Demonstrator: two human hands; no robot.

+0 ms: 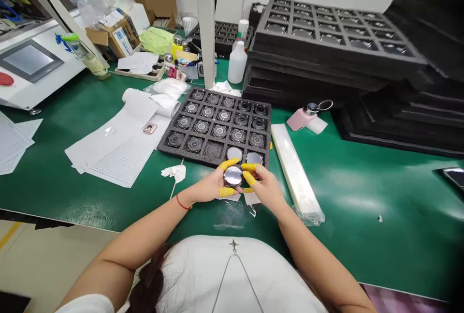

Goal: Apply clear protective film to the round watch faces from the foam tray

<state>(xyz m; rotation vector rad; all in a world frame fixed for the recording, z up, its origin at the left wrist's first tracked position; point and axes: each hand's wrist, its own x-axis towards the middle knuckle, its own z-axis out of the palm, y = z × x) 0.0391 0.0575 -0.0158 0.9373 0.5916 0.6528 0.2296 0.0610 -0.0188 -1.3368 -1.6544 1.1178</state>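
White shirt [195, 274], both hands [208, 186] [268, 188] around shiny disc [233, 176], foam tray [213, 150] beyond.

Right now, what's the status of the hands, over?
Left hand holding shiny disc. Right hand at its edge, grip unclear. Black tray just beyond, clear plastic nearer the body. Over.

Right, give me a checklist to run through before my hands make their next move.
1. Round piece supported: ok, in the left hand, with right hand fingers at its edge.
2. Yellow finger covers on both hands: ok.
3. Vacant compartment in the foam tray: ok, front row, third from left.
4. Shiny face free of smudges: cannot tell, too small.
5. Bench before you free of scraps: not ok, clear film lies there.
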